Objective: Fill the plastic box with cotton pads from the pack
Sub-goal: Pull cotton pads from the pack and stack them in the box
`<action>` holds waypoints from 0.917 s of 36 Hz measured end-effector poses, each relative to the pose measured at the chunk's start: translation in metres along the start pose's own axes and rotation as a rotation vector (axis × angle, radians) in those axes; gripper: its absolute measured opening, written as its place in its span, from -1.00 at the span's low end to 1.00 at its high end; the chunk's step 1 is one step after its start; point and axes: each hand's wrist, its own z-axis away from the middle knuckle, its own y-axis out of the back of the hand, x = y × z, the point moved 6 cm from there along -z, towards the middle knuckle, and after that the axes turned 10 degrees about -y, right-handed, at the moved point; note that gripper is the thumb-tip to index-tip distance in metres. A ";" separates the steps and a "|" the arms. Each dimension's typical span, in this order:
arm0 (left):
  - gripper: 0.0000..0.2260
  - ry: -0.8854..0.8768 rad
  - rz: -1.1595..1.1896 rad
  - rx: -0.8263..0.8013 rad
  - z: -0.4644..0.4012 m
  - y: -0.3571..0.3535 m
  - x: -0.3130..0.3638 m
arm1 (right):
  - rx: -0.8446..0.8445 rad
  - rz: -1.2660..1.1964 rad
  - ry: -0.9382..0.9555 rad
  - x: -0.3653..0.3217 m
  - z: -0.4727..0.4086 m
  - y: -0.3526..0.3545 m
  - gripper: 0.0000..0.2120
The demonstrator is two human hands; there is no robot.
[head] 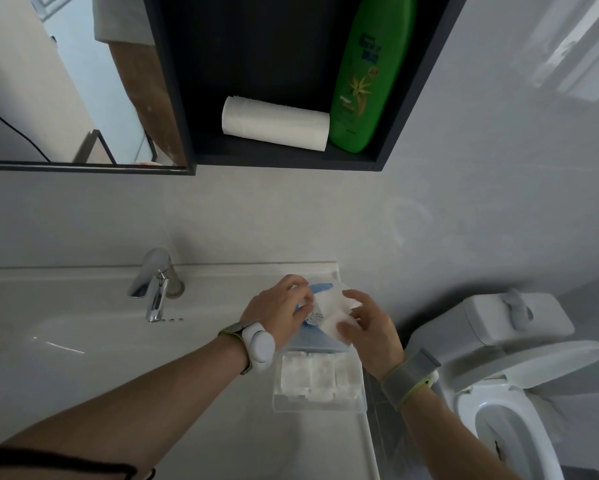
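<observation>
A clear plastic box [319,405] stands on the right end of the sink counter, with white cotton pads [312,375] lying inside it. Just behind it is a blue and white pack [325,299] of pads. My left hand [280,313] grips the pack on its left side. My right hand [370,334] pinches white cotton pads [339,323] at the pack's right side, above the box's far edge. The pack's lower part is hidden by both hands.
A chrome tap [154,285] stands left of the hands over the white basin [83,358]. A toilet [509,375] sits close on the right. Overhead, a dark wall shelf [395,133] holds a paper roll [274,123] and a green bottle [367,71], beside a mirror [49,81].
</observation>
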 end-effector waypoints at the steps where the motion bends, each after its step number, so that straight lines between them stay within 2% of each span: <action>1: -0.93 -0.009 0.000 0.004 0.000 0.001 0.001 | -0.004 0.003 0.000 0.000 0.000 0.000 -0.61; 8: -0.55 -0.068 -0.024 0.019 0.001 0.005 0.013 | -0.047 -0.069 -0.012 -0.001 -0.001 -0.004 -0.66; 14: -0.80 -0.095 -0.102 0.000 -0.001 0.000 0.010 | -0.077 -0.106 -0.014 0.002 -0.002 -0.005 -0.63; 19: -0.80 -0.087 -0.102 -0.002 -0.001 0.000 0.009 | -0.050 -0.066 -0.039 0.006 0.000 0.005 -0.67; 22: -0.79 -0.091 -0.113 -0.012 0.000 0.002 0.011 | 0.014 -0.062 -0.038 0.008 0.002 0.017 -0.79; 26: -0.76 -0.104 -0.151 -0.038 0.002 0.002 0.012 | 0.079 -0.200 -0.077 -0.003 0.002 0.030 -0.92; 29: -0.75 -0.117 -0.179 -0.044 0.004 0.003 0.014 | 0.036 -0.273 -0.133 -0.010 -0.007 0.029 -0.96; 33: -0.74 -0.130 -0.195 -0.041 0.005 0.002 0.020 | -0.028 -0.164 -0.198 -0.017 -0.018 0.018 -0.94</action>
